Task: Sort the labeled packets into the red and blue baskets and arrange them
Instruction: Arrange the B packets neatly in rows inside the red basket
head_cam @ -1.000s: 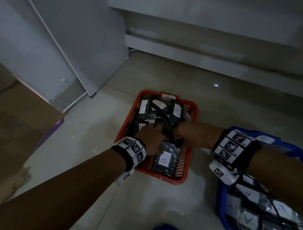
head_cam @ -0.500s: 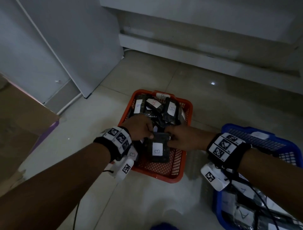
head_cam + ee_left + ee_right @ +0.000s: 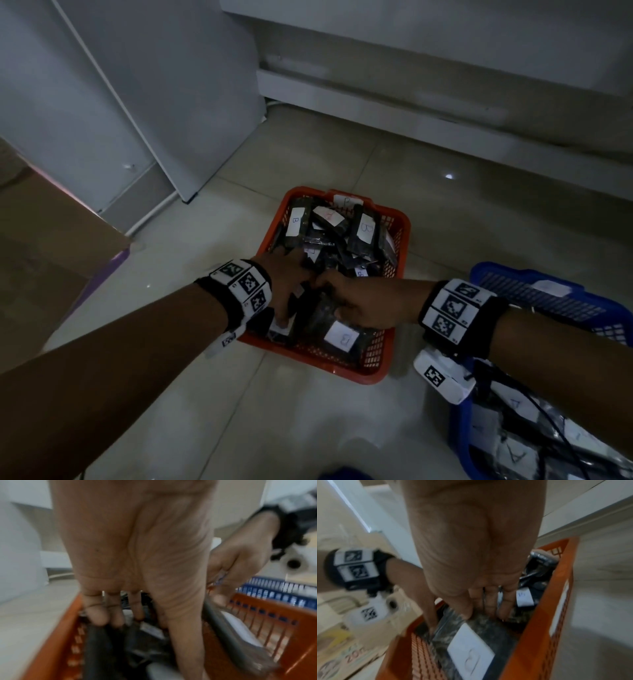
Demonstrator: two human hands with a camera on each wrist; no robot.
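tiled floor point(image 3: 291, 404), dim light, white cabinet panels behind. red basket point(image 3: 370, 368) centre, full of dark packets with white labels. left hand point(image 3: 286, 284) reaches into its near-left part, fingers down among upright packets; can't tell if it grips one. right hand point(image 3: 363, 301) fingers curl over the top edge of the near "b" packet point(image 3: 342, 337). blue basket point(image 3: 534, 291) near right holds "a" packets point(image 3: 513, 455).
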